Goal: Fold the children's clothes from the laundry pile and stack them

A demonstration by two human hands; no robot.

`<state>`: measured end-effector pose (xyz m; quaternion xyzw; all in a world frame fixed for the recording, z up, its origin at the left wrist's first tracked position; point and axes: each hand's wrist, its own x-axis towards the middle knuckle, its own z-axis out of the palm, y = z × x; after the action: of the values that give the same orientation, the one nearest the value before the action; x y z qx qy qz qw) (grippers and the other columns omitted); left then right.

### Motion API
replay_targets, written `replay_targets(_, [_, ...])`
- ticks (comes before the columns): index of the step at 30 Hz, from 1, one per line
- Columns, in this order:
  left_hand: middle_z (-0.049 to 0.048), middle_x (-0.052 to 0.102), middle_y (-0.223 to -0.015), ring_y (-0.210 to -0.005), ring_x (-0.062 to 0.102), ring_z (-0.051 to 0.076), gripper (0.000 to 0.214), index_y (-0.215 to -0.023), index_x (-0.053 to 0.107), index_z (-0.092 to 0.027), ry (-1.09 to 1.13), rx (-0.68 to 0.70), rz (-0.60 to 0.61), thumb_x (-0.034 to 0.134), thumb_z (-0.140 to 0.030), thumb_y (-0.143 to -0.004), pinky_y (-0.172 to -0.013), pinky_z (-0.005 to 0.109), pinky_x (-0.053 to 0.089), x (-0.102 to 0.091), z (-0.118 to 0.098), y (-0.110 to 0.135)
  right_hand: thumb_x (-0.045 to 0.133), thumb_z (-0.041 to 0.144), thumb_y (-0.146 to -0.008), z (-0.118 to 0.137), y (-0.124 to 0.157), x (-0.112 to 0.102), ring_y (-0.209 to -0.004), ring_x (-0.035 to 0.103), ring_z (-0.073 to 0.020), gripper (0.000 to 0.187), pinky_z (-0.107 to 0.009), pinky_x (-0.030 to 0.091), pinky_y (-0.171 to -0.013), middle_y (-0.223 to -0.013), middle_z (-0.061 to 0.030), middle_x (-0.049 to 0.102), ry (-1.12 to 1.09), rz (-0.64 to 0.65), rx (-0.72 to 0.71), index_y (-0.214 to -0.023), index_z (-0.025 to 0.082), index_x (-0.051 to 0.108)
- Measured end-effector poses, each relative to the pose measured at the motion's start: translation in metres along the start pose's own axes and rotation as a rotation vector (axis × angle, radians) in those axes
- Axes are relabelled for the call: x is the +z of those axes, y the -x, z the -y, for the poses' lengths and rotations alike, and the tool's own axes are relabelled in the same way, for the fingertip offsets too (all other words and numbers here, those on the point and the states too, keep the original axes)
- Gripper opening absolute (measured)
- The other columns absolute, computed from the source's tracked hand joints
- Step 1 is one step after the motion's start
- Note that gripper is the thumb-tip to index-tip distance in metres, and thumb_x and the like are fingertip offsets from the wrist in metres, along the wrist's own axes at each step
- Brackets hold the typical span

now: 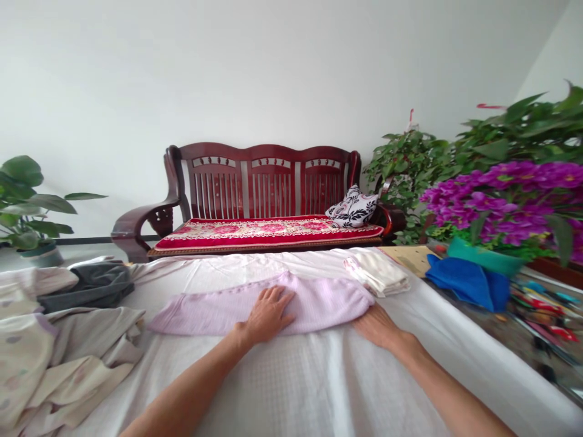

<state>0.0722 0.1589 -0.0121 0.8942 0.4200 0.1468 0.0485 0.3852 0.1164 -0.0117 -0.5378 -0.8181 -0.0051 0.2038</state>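
Observation:
A lavender knit garment (204,312), folded into a long strip, lies across the white cloth (291,376) in front of me. On its middle rests my left hand (269,314), palm down with the fingers spread. My right hand (374,325) is at the garment's right end, its fingers tucked under the fabric and hidden, so their grip does not show. Just behind that end sits a folded cream garment (380,273). To the left lie several loose garments, among them a dark grey one (98,285) and a spotted cream one (22,364).
A blue cloth (469,282), a teal pot (485,258) of purple flowers (510,203) and assorted small items stand along the right side. Beyond the covered surface is a dark wooden bench (246,188) with a patterned pillow (351,208). A potted plant (39,255) stands at far left.

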Motion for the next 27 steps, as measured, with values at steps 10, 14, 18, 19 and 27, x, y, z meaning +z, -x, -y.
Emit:
replay_targets(10, [0.0081,0.047,-0.154,-0.144,0.039,0.029,0.047,-0.142,0.055,-0.028,0.064,-0.036,-0.004,0.044,-0.047,-0.101,-0.12,0.049,0.025,0.004,0.023,0.005,0.042,0.024,-0.086,-0.023,0.005,-0.035,-0.103,0.07,-0.0268,0.039,-0.036,0.051,-0.084,-0.109,-0.0058,0.077,-0.046,-0.112,0.709,-0.11,0.026,0.074])
replay_targets(14, [0.0066,0.068,-0.129,-0.12,0.06,0.02,0.034,-0.123,0.069,-0.022,0.099,-0.231,-0.091,0.047,-0.025,-0.097,-0.108,0.029,0.041,-0.013,0.035,-0.003,0.041,0.044,-0.092,-0.024,-0.008,-0.03,-0.106,0.069,-0.0258,0.04,-0.032,0.051,-0.083,-0.113,-0.007,0.076,-0.125,-0.116,0.669,-0.11,0.025,0.07])
replay_targets(18, [0.0087,0.071,-0.118,-0.112,0.064,0.024,0.032,-0.117,0.072,-0.023,-0.013,-0.366,-0.078,0.049,-0.026,-0.095,-0.1,0.034,0.044,-0.026,0.045,-0.018,0.049,0.055,-0.088,-0.026,-0.022,-0.019,-0.106,0.07,-0.0304,0.048,-0.037,0.051,-0.082,-0.115,-0.0136,0.074,-0.058,-0.029,0.691,-0.118,0.021,0.066])
replay_targets(19, [0.0096,0.072,-0.115,-0.111,0.064,0.025,0.031,-0.114,0.073,-0.023,-0.023,-0.37,-0.067,0.049,-0.027,-0.095,-0.099,0.035,0.044,-0.028,0.046,-0.022,0.051,0.054,-0.087,-0.027,-0.024,-0.018,-0.108,0.069,-0.0311,0.051,-0.037,0.05,-0.084,-0.12,-0.0157,0.073,-0.05,-0.018,0.694,-0.121,0.019,0.064])
replay_targets(27, [0.0088,0.074,-0.105,-0.108,0.063,0.028,0.021,-0.096,0.074,-0.022,-0.057,-0.448,-0.018,0.057,-0.034,-0.089,-0.096,0.039,0.042,-0.028,0.046,-0.046,0.055,0.046,-0.085,-0.017,-0.034,-0.018,-0.11,0.068,-0.0314,0.054,-0.037,0.051,-0.085,-0.125,-0.0136,0.071,-0.003,-0.021,0.658,-0.132,0.022,0.06])
